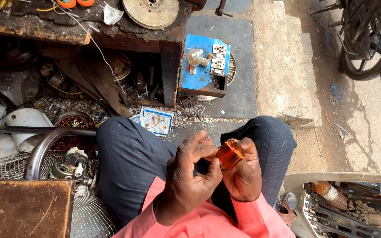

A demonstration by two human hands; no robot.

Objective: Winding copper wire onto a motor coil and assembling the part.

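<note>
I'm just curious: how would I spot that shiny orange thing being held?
Look above the dark-trousered knees, where the left hand and right hand meet. Between their fingertips sits a small copper wire coil, the only glossy orange bundle there.

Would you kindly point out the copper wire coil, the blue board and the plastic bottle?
copper wire coil (pixel 230 153), head view, its wound side.
blue board (pixel 199 70), head view, bare blue face.
plastic bottle (pixel 330 194), head view, its body.

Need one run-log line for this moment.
left hand: pinching copper wire coil | right hand: cupping coil | seated, over lap | fan motor at left
</note>
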